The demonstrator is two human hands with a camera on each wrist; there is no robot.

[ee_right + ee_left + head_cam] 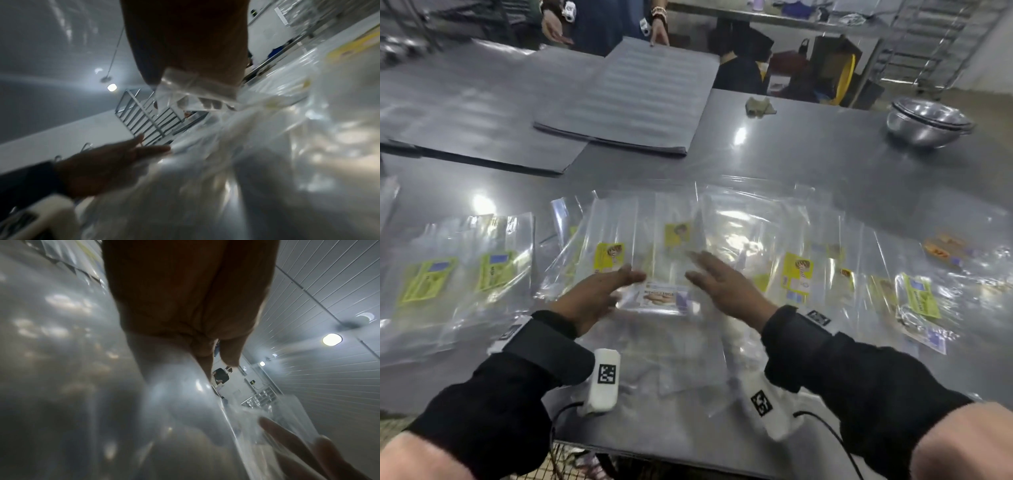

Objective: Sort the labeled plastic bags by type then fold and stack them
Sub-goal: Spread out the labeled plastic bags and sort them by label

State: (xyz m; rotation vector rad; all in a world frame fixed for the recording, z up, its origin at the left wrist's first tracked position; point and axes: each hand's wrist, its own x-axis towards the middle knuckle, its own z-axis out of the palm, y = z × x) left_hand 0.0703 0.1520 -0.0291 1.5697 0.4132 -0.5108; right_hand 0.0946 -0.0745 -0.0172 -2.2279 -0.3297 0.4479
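Stainless steel runs under everything: your table (774, 161) is covered along its near half with clear labeled bags. Your left hand (592, 296) and right hand (726, 286) lie with fingers straight and close together, angled toward each other, gripping nothing; whether the palms actually press the plastic is hard to tell through the blur. Between your fingertips sits the bag with the white and purple label (661, 298) (a food photo shows on it), lying on top of other clear bags directly in front of you. From the right wrist view a folded scrap of clear plastic (191, 91) lies against your right fingers (211, 102). Outward to your left lie bags with green and blue labels (431, 279); yellow-labeled bags (608, 257) spread ahead and to the right. Farther off are stacked grey sheets (633, 99), nested steel bowls (928, 121), a crumpled cloth (759, 106), and another person's hands (659, 32) on the sheets.
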